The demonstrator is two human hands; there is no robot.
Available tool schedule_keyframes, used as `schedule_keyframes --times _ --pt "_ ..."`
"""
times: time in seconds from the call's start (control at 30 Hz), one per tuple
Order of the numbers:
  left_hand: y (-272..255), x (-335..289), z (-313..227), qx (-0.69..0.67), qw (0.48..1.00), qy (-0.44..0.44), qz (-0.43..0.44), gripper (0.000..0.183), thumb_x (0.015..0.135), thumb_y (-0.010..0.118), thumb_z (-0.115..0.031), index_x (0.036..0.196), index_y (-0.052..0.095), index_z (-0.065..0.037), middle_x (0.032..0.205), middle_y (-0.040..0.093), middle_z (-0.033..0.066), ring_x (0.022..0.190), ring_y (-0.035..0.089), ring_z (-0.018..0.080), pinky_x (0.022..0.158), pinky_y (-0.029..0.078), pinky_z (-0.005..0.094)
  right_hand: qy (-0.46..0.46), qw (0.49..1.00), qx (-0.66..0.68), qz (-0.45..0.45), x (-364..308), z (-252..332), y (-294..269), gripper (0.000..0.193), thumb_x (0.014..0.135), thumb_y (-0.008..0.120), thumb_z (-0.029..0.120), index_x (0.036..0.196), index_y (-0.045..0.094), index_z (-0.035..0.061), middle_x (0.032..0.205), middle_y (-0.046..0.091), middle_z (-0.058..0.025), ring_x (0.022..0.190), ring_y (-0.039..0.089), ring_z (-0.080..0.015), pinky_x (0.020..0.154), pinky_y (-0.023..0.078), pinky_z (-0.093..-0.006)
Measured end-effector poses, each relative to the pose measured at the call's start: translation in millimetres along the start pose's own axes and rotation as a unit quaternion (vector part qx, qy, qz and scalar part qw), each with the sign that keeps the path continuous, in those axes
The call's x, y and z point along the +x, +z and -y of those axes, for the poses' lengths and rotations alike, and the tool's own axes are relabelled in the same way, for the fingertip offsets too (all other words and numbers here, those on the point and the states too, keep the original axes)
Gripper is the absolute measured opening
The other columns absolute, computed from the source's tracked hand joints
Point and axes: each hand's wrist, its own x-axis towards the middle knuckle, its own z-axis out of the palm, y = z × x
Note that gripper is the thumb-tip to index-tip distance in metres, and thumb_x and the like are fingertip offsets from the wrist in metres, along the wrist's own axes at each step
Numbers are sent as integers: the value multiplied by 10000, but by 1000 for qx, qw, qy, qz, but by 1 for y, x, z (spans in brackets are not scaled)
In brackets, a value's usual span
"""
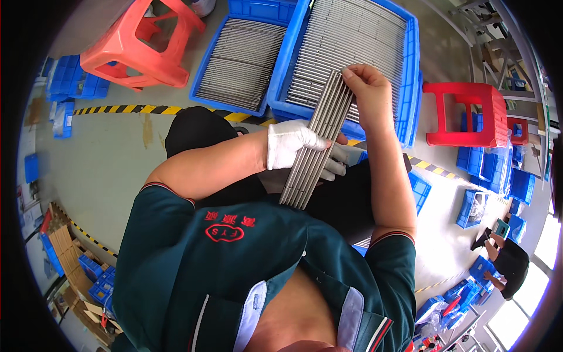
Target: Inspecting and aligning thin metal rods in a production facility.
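A flat row of several long grey metal rods (319, 139) is held side by side over my lap, slanting from lower left to upper right. My left hand (293, 144), in a white glove, grips the row around its middle from underneath and the side. My right hand (368, 88), bare, pinches the far upper end of the rods with fingertips on top. Just beyond the hands stands a blue plastic crate (413, 70) filled with the same grey rods laid in rows.
A second blue crate of rods (206, 70) sits left of the first. An orange stool (141, 44) lies tipped at far left, a red stool (466, 111) stands at right. Small blue bins (498, 170) line the right; another person (509, 264) crouches lower right. Cardboard boxes (64, 246) lower left.
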Motion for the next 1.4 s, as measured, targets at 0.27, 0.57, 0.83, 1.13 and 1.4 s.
schedule_keyframes --times 0.27,0.57,0.83,1.13,1.4 --pt "-1 -4 -1 -47 999 12 -10 473 1015 646 -126 1434 472 8 1249 661 211 1140 700 381 957 596 533 18 999 34 9 -2 5 -2 183 940 769 142 1043 747 -8 849 723 -33 729 647 -77 644 538 -247" --pt "0 -6 2 -55 998 33 -10 487 996 674 -95 1412 466 54 1244 643 236 1152 692 417 974 610 529 3 1000 -12 6 -9 9 -3 181 943 764 141 1040 749 -11 853 737 -52 722 697 -103 637 604 -271" --pt "2 -7 5 -41 999 25 19 467 1020 651 -127 1419 466 31 1287 644 258 1159 697 400 979 597 545 -52 998 0 29 -7 8 -3 173 936 771 136 1044 765 1 876 736 -34 797 661 -81 728 523 -229" --pt "5 -7 7 -22 999 -12 40 476 1032 634 -150 1433 454 31 1318 634 278 1173 690 410 1014 576 557 -45 990 -73 109 -8 15 -6 158 932 754 128 1026 764 1 843 732 -19 791 658 -71 731 525 -237" --pt "3 -6 7 -43 996 -16 71 485 1037 627 -163 1440 445 39 1335 625 302 1199 673 439 1036 558 575 -33 992 -51 106 -11 19 -10 146 936 748 119 1018 765 -2 856 745 -28 795 673 -77 734 537 -240"
